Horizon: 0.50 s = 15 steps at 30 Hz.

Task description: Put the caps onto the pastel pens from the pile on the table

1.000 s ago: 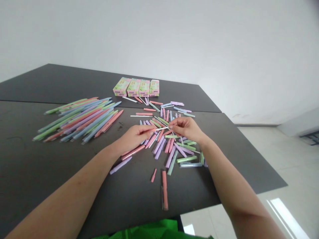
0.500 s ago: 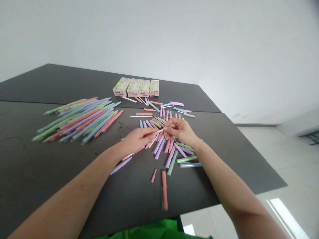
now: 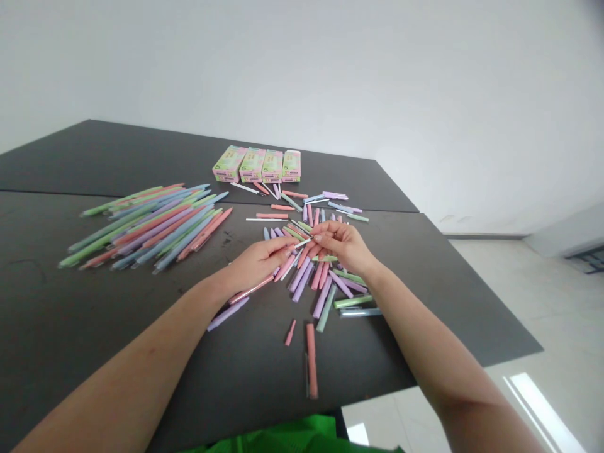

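Note:
Over a loose heap of pen parts, my two hands meet at a thin white pen refill (image 3: 302,243). My left hand (image 3: 258,261) is closed, pinching the refill's left end between thumb and fingers; a bit of pink shows there, perhaps a pen barrel, mostly hidden. My right hand (image 3: 348,249) pinches the other end with thumb and forefinger, its remaining fingers curled. Below them lie purple barrels (image 3: 302,281), pink pieces (image 3: 321,275) and a green piece (image 3: 325,258). A clear pinkish pen part (image 3: 251,290) extends from under my left hand.
Left on the dark table (image 3: 117,327) is a pile of pastel pens (image 3: 155,226). Several small printed boxes (image 3: 272,165) stand at the back. Nearer me lie a pink barrel (image 3: 312,362), a small pink tip piece (image 3: 290,332) and a purple piece (image 3: 228,313).
My right hand has shifted slightly up and its fingers have turned a little around the refill's end. The green piece beneath it shows more. My left hand has barely moved.

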Each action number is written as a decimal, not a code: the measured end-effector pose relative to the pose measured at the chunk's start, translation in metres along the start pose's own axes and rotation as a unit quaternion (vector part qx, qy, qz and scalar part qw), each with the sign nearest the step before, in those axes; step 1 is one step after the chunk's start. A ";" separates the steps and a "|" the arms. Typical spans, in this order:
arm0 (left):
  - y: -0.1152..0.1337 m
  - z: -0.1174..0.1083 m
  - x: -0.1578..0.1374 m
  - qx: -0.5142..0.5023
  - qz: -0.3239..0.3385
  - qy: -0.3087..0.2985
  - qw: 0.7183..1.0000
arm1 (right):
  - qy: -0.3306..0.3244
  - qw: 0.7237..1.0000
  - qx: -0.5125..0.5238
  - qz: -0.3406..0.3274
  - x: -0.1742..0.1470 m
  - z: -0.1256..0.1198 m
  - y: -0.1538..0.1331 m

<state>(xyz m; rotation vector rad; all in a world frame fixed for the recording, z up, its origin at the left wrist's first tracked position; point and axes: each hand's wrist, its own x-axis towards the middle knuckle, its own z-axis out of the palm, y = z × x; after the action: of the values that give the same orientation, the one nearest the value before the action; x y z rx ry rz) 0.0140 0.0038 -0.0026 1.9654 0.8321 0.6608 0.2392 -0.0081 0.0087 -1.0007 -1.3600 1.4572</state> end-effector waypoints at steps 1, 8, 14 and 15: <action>0.000 0.000 0.000 -0.001 0.001 0.000 1.000 | 0.002 1.000 -0.001 -0.004 0.000 -0.001 0.000; -0.003 0.005 0.001 0.023 -0.005 -0.003 1.000 | 0.020 1.000 -0.017 -0.001 0.000 0.000 -0.001; 0.000 0.005 0.001 0.057 0.006 -0.004 0.998 | 0.023 0.999 -0.030 0.005 0.000 0.001 -0.002; 0.001 0.005 0.000 0.065 0.009 -0.006 0.998 | 0.022 0.999 -0.033 0.005 -0.001 0.002 -0.002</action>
<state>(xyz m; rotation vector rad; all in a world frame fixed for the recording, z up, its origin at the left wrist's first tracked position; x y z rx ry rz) 0.0178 0.0014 -0.0043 2.0935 0.8697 0.6182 0.2375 -0.0092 0.0108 -1.0777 -1.3817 1.3979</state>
